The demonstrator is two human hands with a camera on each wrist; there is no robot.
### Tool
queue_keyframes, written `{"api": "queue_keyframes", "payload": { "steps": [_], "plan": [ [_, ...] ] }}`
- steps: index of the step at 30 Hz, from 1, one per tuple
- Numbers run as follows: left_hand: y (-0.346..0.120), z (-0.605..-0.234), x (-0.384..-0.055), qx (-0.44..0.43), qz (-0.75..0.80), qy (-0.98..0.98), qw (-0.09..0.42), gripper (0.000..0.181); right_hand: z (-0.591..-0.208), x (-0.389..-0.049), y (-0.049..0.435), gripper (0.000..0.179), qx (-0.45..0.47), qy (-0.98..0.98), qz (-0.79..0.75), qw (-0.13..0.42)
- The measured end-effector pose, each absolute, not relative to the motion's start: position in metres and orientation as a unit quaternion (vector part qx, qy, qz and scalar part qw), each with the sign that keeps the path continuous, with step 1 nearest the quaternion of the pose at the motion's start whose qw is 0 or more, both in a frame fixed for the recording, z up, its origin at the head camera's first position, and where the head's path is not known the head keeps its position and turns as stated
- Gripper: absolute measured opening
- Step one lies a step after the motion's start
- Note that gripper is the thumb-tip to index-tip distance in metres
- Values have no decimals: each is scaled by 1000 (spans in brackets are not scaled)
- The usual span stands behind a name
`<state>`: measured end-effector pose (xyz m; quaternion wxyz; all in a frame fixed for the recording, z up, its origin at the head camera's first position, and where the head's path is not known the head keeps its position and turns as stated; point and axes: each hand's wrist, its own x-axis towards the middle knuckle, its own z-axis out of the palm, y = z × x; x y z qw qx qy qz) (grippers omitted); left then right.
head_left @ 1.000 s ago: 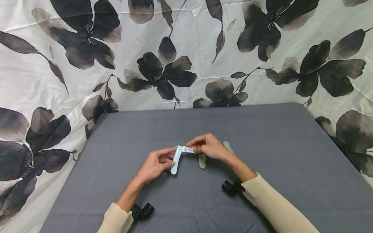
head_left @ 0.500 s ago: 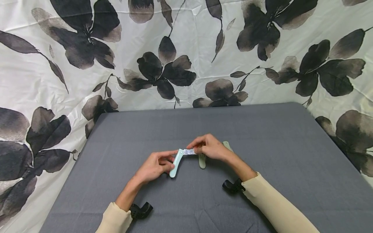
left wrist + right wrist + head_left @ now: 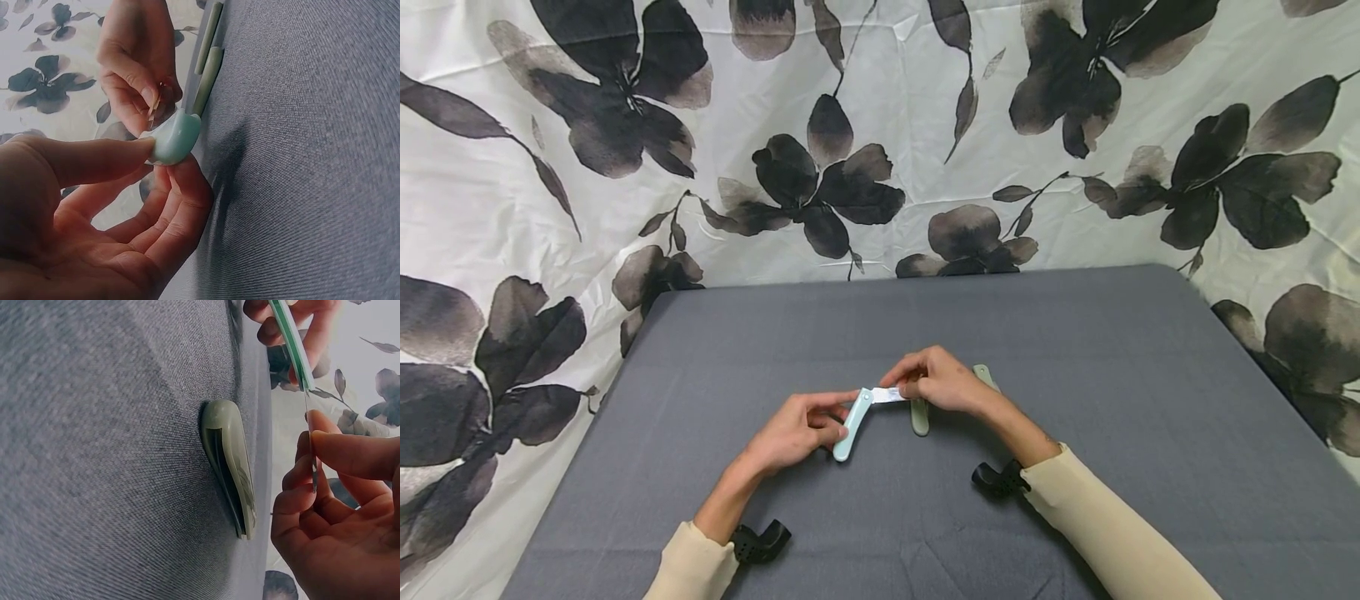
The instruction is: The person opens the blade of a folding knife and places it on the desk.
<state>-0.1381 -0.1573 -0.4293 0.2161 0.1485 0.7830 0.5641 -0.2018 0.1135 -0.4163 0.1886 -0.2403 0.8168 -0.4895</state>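
A mint-green folding knife (image 3: 853, 427) is held between both hands, its shiny metal blade (image 3: 887, 395) swung out at an angle from the handle. My left hand (image 3: 790, 429) pinches the handle between thumb and fingers, with the index finger stretched to the pivot end. With thumb and fingertips, my right hand (image 3: 943, 382) pinches the blade, whose far end these fingers hide in the head view. The left wrist view shows the rounded end of the mint handle (image 3: 178, 140) facing the camera. Close by the right hand lies a sage-green folded handle (image 3: 230, 456) with a dark slot.
Another sage-green handle end (image 3: 986, 376) shows behind the right wrist on the grey cloth-covered table (image 3: 760, 333). A white curtain with dark flowers (image 3: 880, 125) hangs along the back edge. Black wrist cameras (image 3: 760, 542) sit on both forearms.
My left hand and the mint handle have moved slightly down and left, with the handle tilting more. The right hand stays nearly still on the blade.
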Motion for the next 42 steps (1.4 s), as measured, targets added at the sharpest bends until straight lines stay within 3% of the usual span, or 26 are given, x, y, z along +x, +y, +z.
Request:
{"api": "queue_keyframes", "payload": {
  "steps": [42],
  "plan": [
    [-163, -425, -140, 200, 500, 811, 226, 53, -415, -202, 115, 25, -267, 809, -478, 213]
  ]
}}
